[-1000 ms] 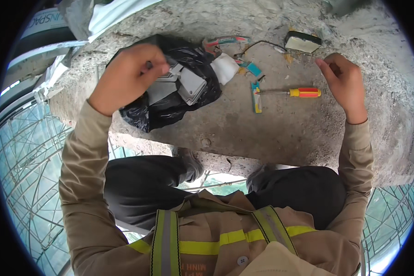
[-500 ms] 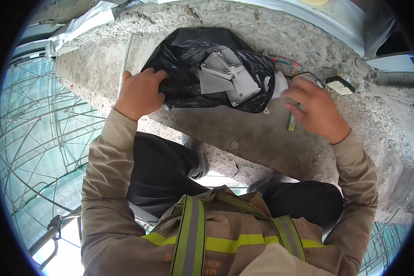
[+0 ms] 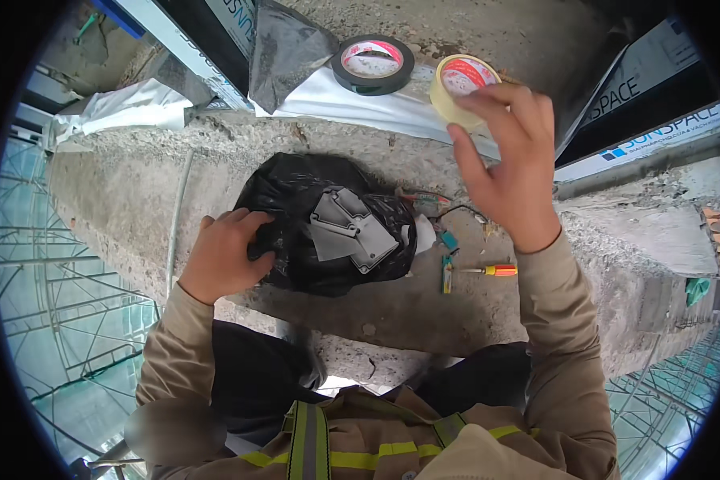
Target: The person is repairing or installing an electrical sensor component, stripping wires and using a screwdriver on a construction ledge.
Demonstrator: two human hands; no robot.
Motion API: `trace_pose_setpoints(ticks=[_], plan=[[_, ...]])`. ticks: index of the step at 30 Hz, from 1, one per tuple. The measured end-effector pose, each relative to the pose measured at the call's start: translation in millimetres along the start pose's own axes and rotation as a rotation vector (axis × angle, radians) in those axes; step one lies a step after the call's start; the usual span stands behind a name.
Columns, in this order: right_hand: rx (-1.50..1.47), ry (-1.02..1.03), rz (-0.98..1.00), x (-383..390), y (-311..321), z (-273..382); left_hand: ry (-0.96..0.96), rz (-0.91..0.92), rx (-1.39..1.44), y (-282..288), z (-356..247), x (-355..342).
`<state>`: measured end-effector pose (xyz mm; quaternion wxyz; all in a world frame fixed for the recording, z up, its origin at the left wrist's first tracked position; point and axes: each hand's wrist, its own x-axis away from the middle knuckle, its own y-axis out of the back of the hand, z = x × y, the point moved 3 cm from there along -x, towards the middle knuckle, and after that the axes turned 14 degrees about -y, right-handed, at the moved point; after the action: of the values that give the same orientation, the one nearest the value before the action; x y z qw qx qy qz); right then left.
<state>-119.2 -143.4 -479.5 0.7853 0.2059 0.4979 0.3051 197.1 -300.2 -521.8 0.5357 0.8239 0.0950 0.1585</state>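
My left hand (image 3: 228, 256) rests at the left edge of a black plastic bag (image 3: 272, 200), its fingers bent and apart. Grey cast metal parts (image 3: 373, 246) lie on the bag with a light grey sheet. My right hand (image 3: 504, 168) is raised at a cream tape roll (image 3: 448, 76), fingers spread at its near side; whether the fingertips touch it is hard to tell. A black tape roll (image 3: 384, 84) lies left of the cream one on the ledge. A red-and-yellow screwdriver (image 3: 500, 270), small teal-and-yellow pieces (image 3: 447, 276) and a white scrap (image 3: 424, 234) lie right of the bag.
The concrete slab (image 3: 120, 184) carries a thin pipe (image 3: 180, 204) at the left. Dark window frames (image 3: 632, 104) and plastic sheeting (image 3: 128, 112) border the back. A green scrap (image 3: 696, 292) lies far right. Scaffolding and netting (image 3: 68, 304) show below both sides.
The view has tipped up, revealing the ledge and tape rolls. My left hand has come down onto the bag's left edge; my right hand has reached forward to the cream roll.
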Motion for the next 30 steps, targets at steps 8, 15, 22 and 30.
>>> trace_pose_setpoints(ticks=[8,15,22,30], plan=[[0.184,-0.197,0.225,13,24,13,-0.263,-0.563,0.380,8,-43,-43],[-0.182,-0.385,0.385,100,16,58,-0.438,-0.536,0.695,0,-111,-70],[-0.164,-0.395,0.364,132,8,47,-0.474,-0.515,0.536,-37,-118,-74],[-0.077,-0.394,0.468,142,6,36,-0.370,-0.374,0.586,-51,-118,-85]])
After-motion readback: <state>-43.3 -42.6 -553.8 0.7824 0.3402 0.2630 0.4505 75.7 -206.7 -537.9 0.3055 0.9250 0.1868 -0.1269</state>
